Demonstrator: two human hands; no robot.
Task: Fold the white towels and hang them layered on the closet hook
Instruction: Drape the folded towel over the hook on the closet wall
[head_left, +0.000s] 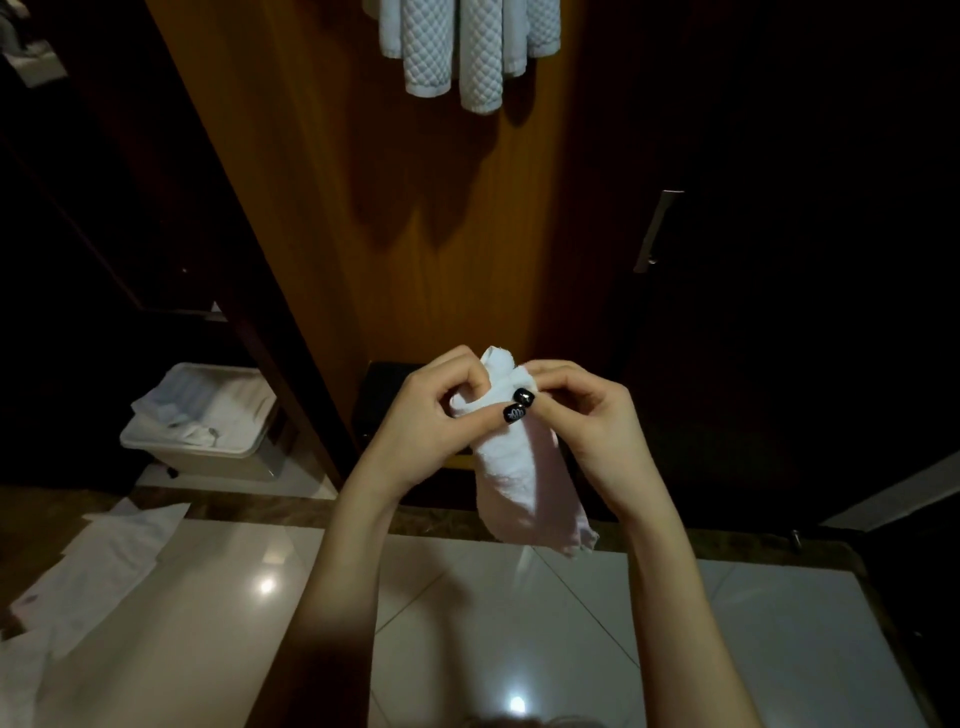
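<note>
Pinched the bunched top of the white towel (519, 478) with left grip (436, 410) and right grip (587, 421), both clamped on the cloth, close together; held it in the air before the wooden closet panel (415, 208); let its lower end hang free above the floor; probably needed the edges squared and the fold kept tight before lifting toward the hung towels (457, 52) overhead; could not see the hook itself; noted more white cloth in the bin (182, 447) at lower left.
</note>
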